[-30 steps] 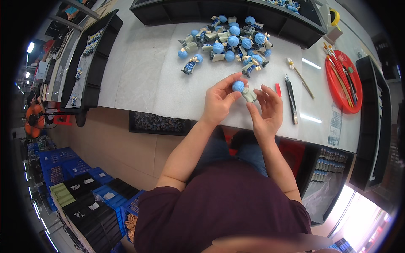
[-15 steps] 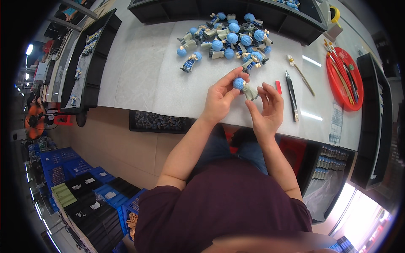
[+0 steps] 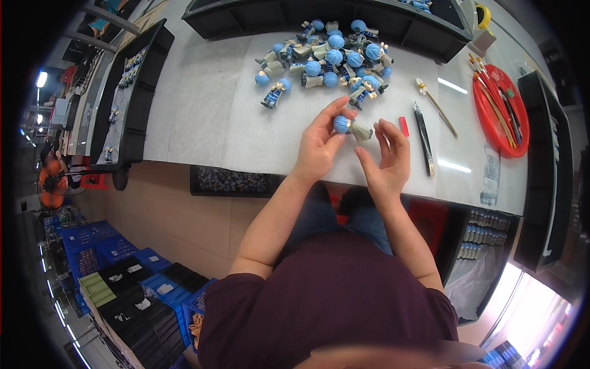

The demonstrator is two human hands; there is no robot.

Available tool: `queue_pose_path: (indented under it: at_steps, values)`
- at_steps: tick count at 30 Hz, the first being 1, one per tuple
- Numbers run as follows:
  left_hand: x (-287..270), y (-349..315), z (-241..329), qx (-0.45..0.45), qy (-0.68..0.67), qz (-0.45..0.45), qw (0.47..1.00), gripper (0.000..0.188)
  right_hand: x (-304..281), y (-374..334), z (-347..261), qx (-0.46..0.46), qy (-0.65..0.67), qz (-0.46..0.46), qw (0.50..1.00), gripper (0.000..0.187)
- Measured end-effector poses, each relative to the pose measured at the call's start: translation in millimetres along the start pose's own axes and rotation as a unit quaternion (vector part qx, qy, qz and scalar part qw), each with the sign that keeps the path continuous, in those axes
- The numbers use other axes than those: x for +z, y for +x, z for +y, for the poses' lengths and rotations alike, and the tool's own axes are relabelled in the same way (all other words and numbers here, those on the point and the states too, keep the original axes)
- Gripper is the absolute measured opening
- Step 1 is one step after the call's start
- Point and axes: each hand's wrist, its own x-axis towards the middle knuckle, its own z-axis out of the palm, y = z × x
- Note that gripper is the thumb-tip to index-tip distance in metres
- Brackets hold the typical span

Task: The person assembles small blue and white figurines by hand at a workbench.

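Between my hands is a small figurine (image 3: 361, 130) with a round blue head and a pale grey cape. My left hand (image 3: 321, 140) pinches it by the head, with the cape pointing toward the right. My right hand (image 3: 388, 157) is curved beside the cape with thumb and fingers apart, and no grip on the figurine shows. Beyond my hands lies a heap of similar figurines (image 3: 334, 56), blue-headed, some in striped blue clothes. One figurine (image 3: 275, 93) lies apart at the heap's left front.
Right of my hands lie a small red block (image 3: 404, 126), a black-handled craft knife (image 3: 424, 140) and a wooden stick (image 3: 439, 109). A red dish (image 3: 522, 144) holds several paintbrushes. Black trays stand at the back (image 3: 258, 23), left (image 3: 144, 92) and right (image 3: 531, 240).
The figurine has turned in my left hand, its cape swinging from down-right to nearly level. My right fingers have come away from it slightly.
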Motion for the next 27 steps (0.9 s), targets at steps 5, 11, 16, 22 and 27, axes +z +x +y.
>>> queue_pose_path:
  at_steps: [5, 11, 16, 22, 27]
  values:
    - [1.6, 2.0, 4.7, 0.000, 0.004, -0.017, 1.000, 0.060, 1.5, 3.3, -1.6, -0.005, -0.015, 0.028, 0.999, 0.052]
    - [14.1, 0.8, -11.6, 0.003, 0.005, -0.028, 1.000, 0.056, -19.8, 2.0, -18.7, 0.066, -0.088, -0.007, 0.994, 0.025]
    - [16.8, -12.8, 0.5, -0.056, 0.134, 0.031, 0.989, 0.043, -92.9, -19.3, -43.3, -0.013, -0.061, 0.146, 0.987, 0.025]
    - [26.5, -17.5, -13.1, 0.011, 0.328, 0.040, 0.944, 0.034, -287.1, -104.2, -44.6, -0.023, -0.187, 0.523, 0.831, 0.023]
    - [17.1, -11.1, -23.0, 0.046, 0.379, 0.023, 0.924, 0.025, -446.3, -207.1, -13.7, 0.117, -0.430, 0.646, 0.620, 0.021]
